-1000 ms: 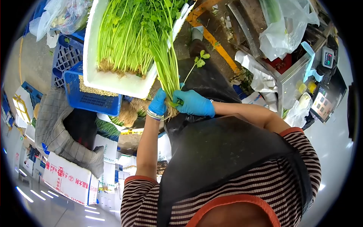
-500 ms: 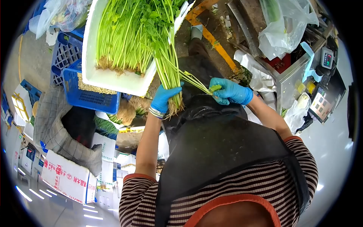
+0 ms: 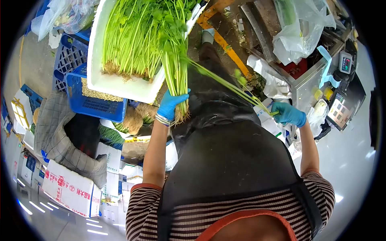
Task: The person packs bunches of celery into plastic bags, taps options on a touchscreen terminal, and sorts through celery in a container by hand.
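Note:
My left hand [image 3: 171,106], in a blue glove, is closed around the lower stems of a bunch of Chinese celery [image 3: 175,76], with pale roots showing below the grip. At the right, my gloved right hand [image 3: 288,114] pinches the ends of a few loose celery stalks [image 3: 231,86]. They stretch slantwise back toward the bunch, and their leafy part is blurred. A white foam box [image 3: 134,90] beyond my left hand holds more celery [image 3: 128,48], laid with its roots toward me. The bunch's leaves overlap the box's right side.
Beside the foam box is a blue crate [image 3: 96,108] with pale grains or beans. A grey quilted cover [image 3: 56,124] and a printed white carton [image 3: 70,188] are at the left. At the right are plastic bags [image 3: 299,40], a metal-edged counter [image 3: 303,86] and a screen [image 3: 341,108].
My right hand has moved outward to the right, drawing the loose stalks away from the bunch. My left hand keeps its grip and has shifted only slightly.

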Demonstrator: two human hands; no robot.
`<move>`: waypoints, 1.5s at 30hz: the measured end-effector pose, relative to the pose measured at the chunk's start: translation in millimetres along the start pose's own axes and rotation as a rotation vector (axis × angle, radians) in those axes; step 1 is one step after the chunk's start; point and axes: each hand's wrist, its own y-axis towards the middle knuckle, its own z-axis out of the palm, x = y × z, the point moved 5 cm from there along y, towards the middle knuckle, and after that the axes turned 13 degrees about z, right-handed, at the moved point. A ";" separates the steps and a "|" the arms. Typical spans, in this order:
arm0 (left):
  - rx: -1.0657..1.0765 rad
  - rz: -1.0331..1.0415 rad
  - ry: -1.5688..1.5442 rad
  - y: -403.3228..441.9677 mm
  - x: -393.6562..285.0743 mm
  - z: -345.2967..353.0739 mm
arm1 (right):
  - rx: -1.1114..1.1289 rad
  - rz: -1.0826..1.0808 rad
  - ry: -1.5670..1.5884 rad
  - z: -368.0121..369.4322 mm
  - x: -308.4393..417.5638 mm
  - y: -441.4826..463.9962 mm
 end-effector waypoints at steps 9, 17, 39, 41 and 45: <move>-0.110 0.145 0.168 6.7 8.6 -12.8 | -0.536 -0.023 -0.639 4.9 -114.3 120.2; -0.029 0.133 0.099 1.9 -0.1 14.5 | -0.471 -0.709 -0.340 116.1 262.4 174.8; -0.039 -0.052 -0.179 -6.1 -4.7 10.2 | 0.238 -0.379 0.449 88.9 256.7 183.1; -0.020 -0.082 -0.204 -5.1 -6.0 10.2 | 0.489 -0.428 0.626 76.9 241.8 170.2; -0.013 -0.095 -0.211 -5.4 1.9 -2.0 | 0.559 -0.393 0.784 38.2 189.6 158.6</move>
